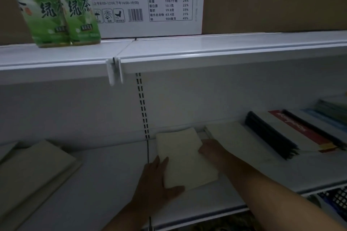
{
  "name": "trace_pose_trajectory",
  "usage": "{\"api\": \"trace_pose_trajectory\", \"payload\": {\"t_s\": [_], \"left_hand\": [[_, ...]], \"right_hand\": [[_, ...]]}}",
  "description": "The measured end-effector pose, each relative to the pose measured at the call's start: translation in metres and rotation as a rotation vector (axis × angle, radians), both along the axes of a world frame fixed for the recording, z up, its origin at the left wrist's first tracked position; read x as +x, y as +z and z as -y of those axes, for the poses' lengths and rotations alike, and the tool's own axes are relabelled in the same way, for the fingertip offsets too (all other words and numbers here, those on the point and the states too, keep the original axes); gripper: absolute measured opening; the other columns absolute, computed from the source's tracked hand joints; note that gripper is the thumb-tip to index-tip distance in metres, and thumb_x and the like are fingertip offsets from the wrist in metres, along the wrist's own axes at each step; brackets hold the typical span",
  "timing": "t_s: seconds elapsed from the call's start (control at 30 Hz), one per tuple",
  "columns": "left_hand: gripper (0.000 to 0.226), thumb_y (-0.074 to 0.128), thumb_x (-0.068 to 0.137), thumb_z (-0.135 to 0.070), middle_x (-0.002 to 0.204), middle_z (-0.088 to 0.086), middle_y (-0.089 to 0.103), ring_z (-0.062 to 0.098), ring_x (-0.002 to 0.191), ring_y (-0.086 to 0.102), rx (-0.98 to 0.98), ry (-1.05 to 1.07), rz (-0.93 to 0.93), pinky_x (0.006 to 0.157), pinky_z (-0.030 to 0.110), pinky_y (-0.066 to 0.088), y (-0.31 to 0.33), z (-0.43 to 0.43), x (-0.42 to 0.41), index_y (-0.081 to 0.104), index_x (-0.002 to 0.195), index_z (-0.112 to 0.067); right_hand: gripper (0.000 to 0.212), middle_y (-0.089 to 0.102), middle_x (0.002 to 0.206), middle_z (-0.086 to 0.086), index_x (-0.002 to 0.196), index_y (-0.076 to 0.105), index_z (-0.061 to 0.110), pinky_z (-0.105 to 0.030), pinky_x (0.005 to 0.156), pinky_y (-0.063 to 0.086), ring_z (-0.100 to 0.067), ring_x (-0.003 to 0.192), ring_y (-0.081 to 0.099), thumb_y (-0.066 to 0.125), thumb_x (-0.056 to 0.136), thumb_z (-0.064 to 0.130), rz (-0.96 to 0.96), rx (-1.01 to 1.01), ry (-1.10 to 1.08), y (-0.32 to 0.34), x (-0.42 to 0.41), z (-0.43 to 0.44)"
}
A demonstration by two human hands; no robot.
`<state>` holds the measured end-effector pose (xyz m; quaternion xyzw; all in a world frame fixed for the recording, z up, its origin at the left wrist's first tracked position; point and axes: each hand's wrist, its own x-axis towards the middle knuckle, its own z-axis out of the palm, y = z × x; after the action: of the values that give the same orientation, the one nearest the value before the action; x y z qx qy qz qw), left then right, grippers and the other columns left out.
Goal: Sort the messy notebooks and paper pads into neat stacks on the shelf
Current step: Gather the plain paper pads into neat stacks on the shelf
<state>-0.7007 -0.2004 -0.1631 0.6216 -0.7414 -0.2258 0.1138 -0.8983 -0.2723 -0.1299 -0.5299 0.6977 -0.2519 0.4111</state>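
**A:** What does the head view show?

**B:** A dim lower shelf (pixel 105 184). A cream paper pad (pixel 185 159) lies flat near its middle, just right of the slotted upright (pixel 142 107) in the back wall.

**A:** And the hands?

**B:** Both are on that pad. The left hand (pixel 155 180) lies along the pad's left edge with its fingers straight and the thumb laid across the near corner, pressing rather than gripping. The right hand (pixel 212 149) touches the right edge farther back. Its fingers are turned under in the gloom, so I cannot tell whether they curl round the edge or only push against it.

**A:** What else is on that shelf?

**B:** Just right of the pad is a second pale pad (pixel 231 137). Beyond it is a stack of dark-spined notebooks (pixel 270 135) whose top cover bears a red band, and blue-green notebooks (pixel 330 116) sit at the far right. At the far left, larger pale pads (pixel 32 167) lie askew, one over another.

**A:** And above?

**B:** An upper shelf (pixel 206 50) carries two green tea bottles (pixel 56 11), with a white printed carton (pixel 150 2) behind them.
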Motion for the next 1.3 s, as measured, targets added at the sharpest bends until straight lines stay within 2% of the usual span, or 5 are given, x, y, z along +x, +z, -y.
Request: {"api": "trace_pose_trajectory", "payload": {"t_s": [0.17,0.33,0.93,1.1,1.3], "left_hand": [[0.149,0.009,0.027,-0.103,0.159,-0.002,0.01,0.017,0.142,0.018,-0.122,-0.01,0.136,0.116,0.028,0.014,-0.008,0.0,-0.001,0.011,0.152,-0.023],[0.109,0.029,0.056,-0.082,0.138,-0.003,0.049,0.017,0.128,0.041,-0.299,0.035,0.073,0.102,0.026,0.034,-0.01,0.002,0.0,0.026,0.148,-0.023],[0.114,0.022,0.059,-0.086,0.157,-0.009,0.02,0.01,0.143,0.019,-0.133,-0.026,0.116,0.116,0.031,0.014,-0.017,0.009,-0.003,0.01,0.153,-0.022],[0.091,0.053,0.072,-0.065,0.147,-0.004,0.04,0.015,0.136,0.037,-0.138,-0.037,0.001,0.113,0.034,0.028,-0.007,0.004,-0.003,0.027,0.149,-0.023],[0.065,0.049,0.086,-0.052,0.142,0.011,0.045,0.027,0.132,0.04,-0.029,-0.06,0.012,0.111,0.036,0.032,0.022,-0.008,0.016,0.042,0.139,-0.017]], "right_hand": [[0.011,0.057,0.122,-0.016,0.086,0.057,0.014,-0.016,0.071,0.042,-0.026,0.112,0.054,0.049,0.083,0.007,-0.254,-0.144,0.027,-0.002,-0.003,-0.001],[0.049,0.046,0.141,-0.006,0.137,0.041,0.013,-0.019,0.094,0.036,-0.021,0.129,0.044,0.048,0.088,0.013,-0.337,-0.151,0.105,-0.017,-0.003,-0.006],[0.041,0.058,0.12,-0.009,0.12,0.058,0.012,-0.031,0.101,0.034,-0.027,0.115,0.052,0.035,0.087,0.018,-0.756,-0.38,0.078,-0.043,0.006,-0.016],[0.02,0.062,0.068,-0.012,0.052,0.059,0.011,-0.038,0.06,0.056,-0.032,0.063,0.063,0.05,0.069,0.016,-0.889,-0.613,0.129,-0.038,0.006,-0.026],[0.038,0.063,0.09,-0.003,0.081,0.065,0.012,-0.039,0.083,0.049,-0.027,0.094,0.06,0.029,0.078,0.026,-0.987,-0.238,0.305,-0.028,0.012,-0.025]]}}
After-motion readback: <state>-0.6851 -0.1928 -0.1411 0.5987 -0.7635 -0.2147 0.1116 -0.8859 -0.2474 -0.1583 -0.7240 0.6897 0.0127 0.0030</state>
